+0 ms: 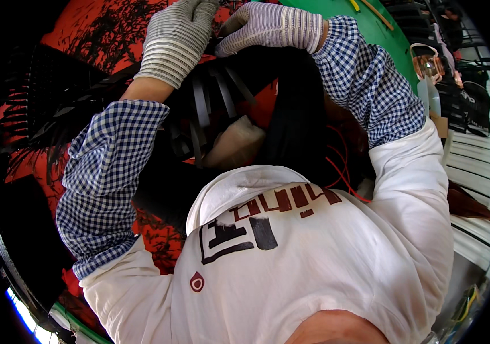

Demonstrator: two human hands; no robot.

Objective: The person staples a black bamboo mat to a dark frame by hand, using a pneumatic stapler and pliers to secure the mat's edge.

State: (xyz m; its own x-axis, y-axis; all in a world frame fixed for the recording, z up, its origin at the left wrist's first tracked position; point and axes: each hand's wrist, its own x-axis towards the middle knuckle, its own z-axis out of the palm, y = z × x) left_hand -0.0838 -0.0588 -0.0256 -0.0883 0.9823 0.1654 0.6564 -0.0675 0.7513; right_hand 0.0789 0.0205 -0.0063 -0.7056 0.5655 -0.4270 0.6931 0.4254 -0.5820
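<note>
My left hand point(179, 40), in a grey-and-white striped glove, is at the top edge with its fingers bent together and partly cut off. Close beside it, my right hand point(270, 28) wears a matching glove, its fingers curled and pinched toward the left one. Something small and black sits between the two hands; its kind is too dark to make out. Below the hands, several narrow black strips point(201, 102) hang or lie over my dark-clad lap. A pale, crumpled-looking piece point(236, 143) lies between my legs.
Black scraps point(107, 34) litter the red floor point(79, 17). Bundled black strips point(44, 86) spread on the left. A green surface point(371, 31) at upper right carries a thin wooden stick point(379, 16). Beyond are a clear container point(428, 66) and black bag point(477, 106). A red cord point(342, 172) loops beside me.
</note>
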